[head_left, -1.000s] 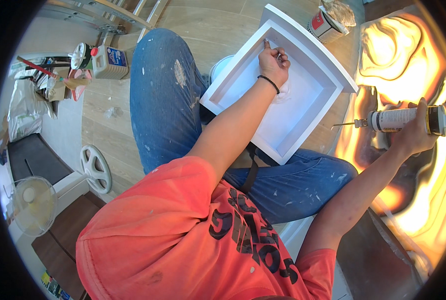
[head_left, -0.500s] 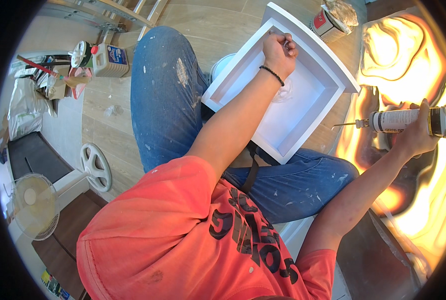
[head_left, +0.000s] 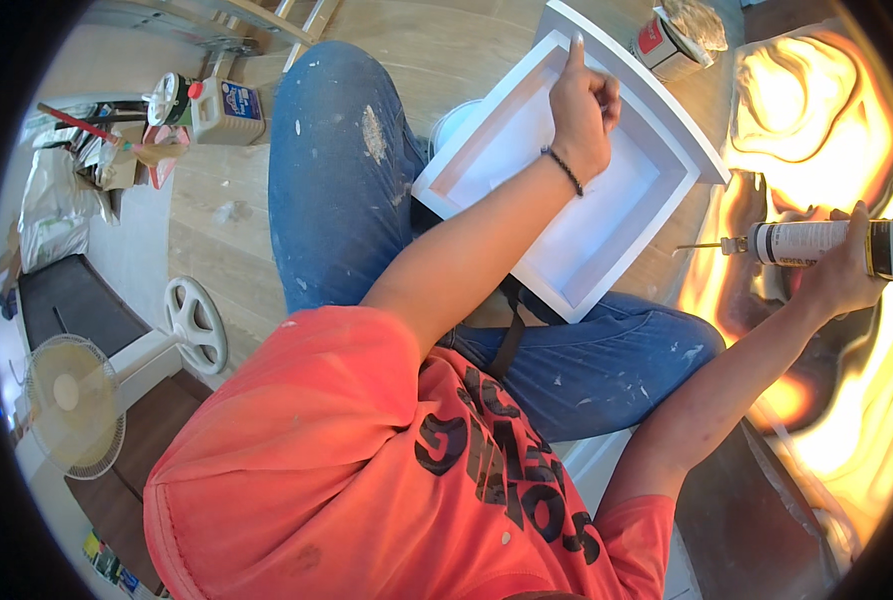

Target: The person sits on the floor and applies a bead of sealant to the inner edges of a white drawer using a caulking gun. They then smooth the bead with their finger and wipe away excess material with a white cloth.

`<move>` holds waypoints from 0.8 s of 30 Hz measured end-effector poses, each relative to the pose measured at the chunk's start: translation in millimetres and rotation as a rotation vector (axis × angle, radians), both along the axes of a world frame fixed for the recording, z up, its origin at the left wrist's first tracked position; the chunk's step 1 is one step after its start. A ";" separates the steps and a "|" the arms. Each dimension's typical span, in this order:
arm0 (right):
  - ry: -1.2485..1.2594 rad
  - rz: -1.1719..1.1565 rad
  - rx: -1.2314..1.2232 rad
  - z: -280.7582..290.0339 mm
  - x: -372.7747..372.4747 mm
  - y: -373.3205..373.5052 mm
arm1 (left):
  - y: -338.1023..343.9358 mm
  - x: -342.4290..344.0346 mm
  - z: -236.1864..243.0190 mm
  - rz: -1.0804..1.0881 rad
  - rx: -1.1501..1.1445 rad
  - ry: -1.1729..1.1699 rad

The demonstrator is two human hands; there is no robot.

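A white drawer-like box [head_left: 606, 293] with an overhanging front panel rests tilted across my legs. My left hand [head_left: 584, 112] is over it, wearing a black bead bracelet [head_left: 563, 170]. Its index finger stretches out to the inner side of the front panel, near the far corner. The other fingers are loosely curled, and nothing shows in them. Off to the right, my right hand [head_left: 851, 270] grips a white and black spray can [head_left: 796, 243], held level. From its left end a thin tube points toward the box.
A shiny reflective sheet [head_left: 796, 90] lies at the right, under the can. Beyond the box stands an open paint tin [head_left: 661, 50]. At the left are a plastic jug [head_left: 228, 112], a brush [head_left: 156, 152], a white handwheel [head_left: 195, 325] and a fan [head_left: 69, 405].
My left hand has moved from the box's inside toward its front panel, and the index finger has straightened. The right hand keeps its hold on the spray can, nearly still.
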State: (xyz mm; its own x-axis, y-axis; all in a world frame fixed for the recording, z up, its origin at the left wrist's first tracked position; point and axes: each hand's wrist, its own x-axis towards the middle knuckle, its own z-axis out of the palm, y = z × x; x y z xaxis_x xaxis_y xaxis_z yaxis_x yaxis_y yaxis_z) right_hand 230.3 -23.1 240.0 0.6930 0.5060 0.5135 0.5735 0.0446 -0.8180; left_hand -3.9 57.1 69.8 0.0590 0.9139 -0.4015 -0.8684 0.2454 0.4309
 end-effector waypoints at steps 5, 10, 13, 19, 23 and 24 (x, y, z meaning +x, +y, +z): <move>0.004 0.019 0.012 2.2 -0.9 1.2 | -10.5 1.8 -53.0 -0.040 -0.226 -0.061; 0.022 0.011 0.026 0.6 -2.3 -0.2 | 8.7 1.9 -71.1 0.015 -0.240 -0.131; 0.011 0.014 0.039 -2.0 -0.6 1.2 | 14.2 3.0 -80.4 0.014 -0.239 -0.155; 0.008 0.023 -0.001 -3.6 3.4 1.6 | 25.3 3.4 -87.2 0.054 -0.256 -0.218; 0.024 0.055 -0.001 -4.3 4.3 3.0 | 36.9 4.1 -86.2 0.058 -0.290 -0.268; 0.013 0.047 -0.004 -3.8 3.8 2.8 | 39.1 4.0 -83.9 0.031 -0.281 -0.301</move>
State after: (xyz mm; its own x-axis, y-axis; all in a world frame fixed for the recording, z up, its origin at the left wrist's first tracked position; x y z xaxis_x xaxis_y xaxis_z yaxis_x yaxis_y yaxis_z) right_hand 234.2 -20.3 236.2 0.6753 0.5401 0.5023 0.5602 0.0675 -0.8256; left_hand 0.1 96.3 -14.0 0.1863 0.7743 -0.6047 -0.9543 0.2889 0.0760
